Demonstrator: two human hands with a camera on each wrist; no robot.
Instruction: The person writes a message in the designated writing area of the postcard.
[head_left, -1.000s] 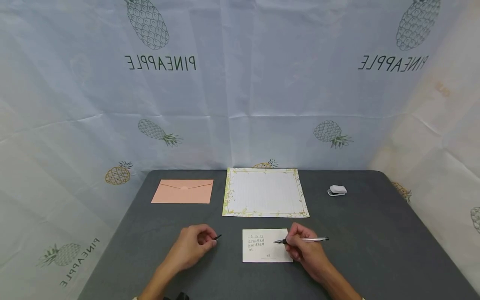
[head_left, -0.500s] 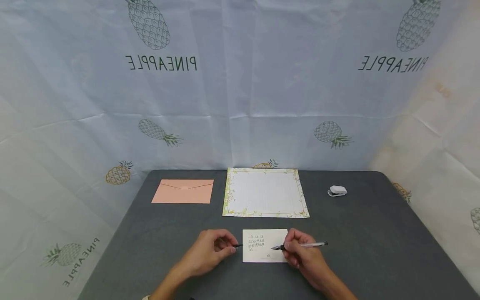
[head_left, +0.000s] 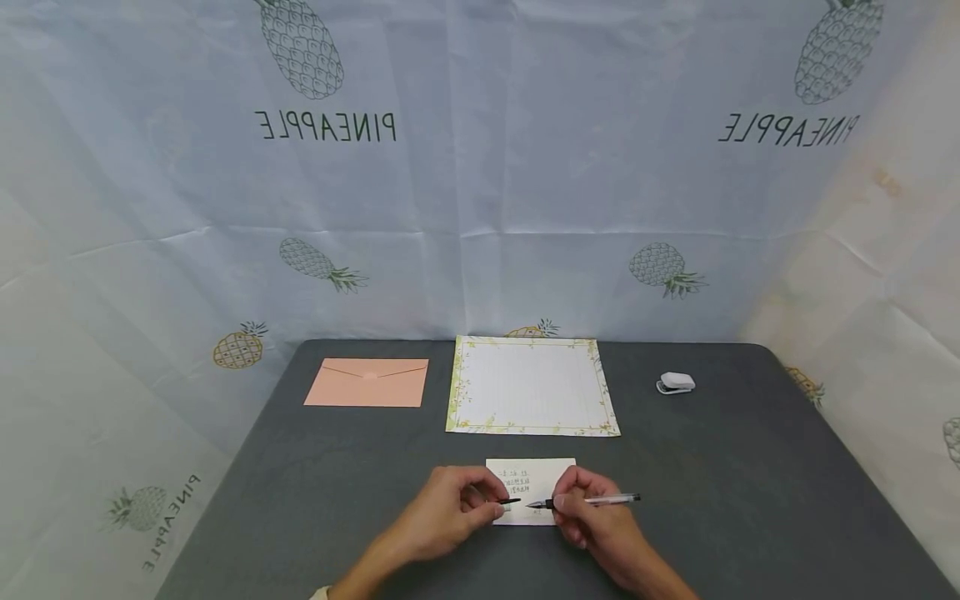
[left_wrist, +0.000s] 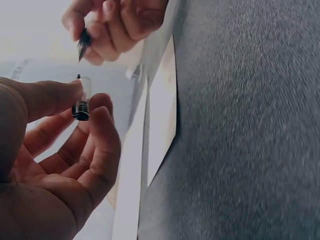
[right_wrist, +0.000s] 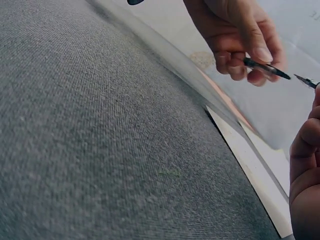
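Observation:
Above a small white card (head_left: pixel 536 468) with handwriting, my two hands face each other. My left hand (head_left: pixel 456 512) pinches a pen cap (left_wrist: pixel 83 102), clear with a black end, between thumb and fingers. A clear-barrelled gel pen (head_left: pixel 617 499) with a black grip is held by my right hand (head_left: pixel 598 518) in a writing hold. Its bare tip points left at the cap, with a short gap between them. In the right wrist view the cap's dark clip reaches towards the pen tip. My hands cover the card's lower corners and part of the writing.
Behind the card lies a letter sheet (head_left: pixel 534 385) with a leafy yellow-green border. A pink envelope (head_left: pixel 366 383) is at the back left of the dark table (head_left: pixel 720 483), and a small white stapler (head_left: pixel 676 382) at the back right. A pineapple-print curtain (head_left: pixel 480 167) hangs behind.
My left hand has moved right with the cap, from beside the card to over it. The right hand has shifted a little left and down with the pen, narrowing the gap.

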